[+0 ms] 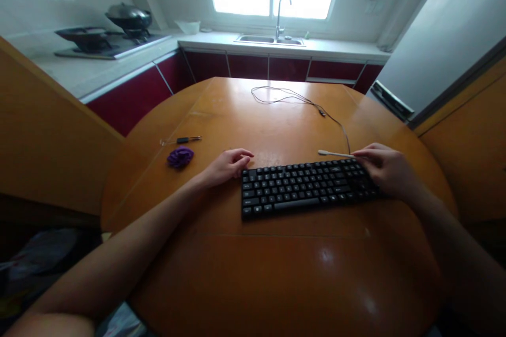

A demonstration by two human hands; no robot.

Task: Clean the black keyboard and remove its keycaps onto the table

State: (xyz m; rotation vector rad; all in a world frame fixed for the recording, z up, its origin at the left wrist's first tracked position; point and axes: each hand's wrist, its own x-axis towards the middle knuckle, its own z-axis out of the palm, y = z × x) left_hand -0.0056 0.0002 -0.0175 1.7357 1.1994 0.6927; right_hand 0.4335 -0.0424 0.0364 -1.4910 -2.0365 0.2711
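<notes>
A black keyboard [300, 185] lies flat on the wooden table, its long side turned toward me. Around its back left corner, my left hand [229, 166] rests with the fingers bent and pressed against the edge. My right hand [385, 168] is over the keyboard's right end, closed on a slim white toothbrush [335, 154]. The brush's head points left, just beyond the back row of keys. Part of the handle is hidden inside my fingers. From the keyboard's back right runs a thin black cable [340, 125].
The cable lies in loops on the far part of the table [221, 110]. To the left are a purple scrunchie [180, 157] and a small dark tool with a metal tip [183, 140]. Beyond stand a counter with a sink [256, 39], a stove [114, 48] and a fridge [438, 47].
</notes>
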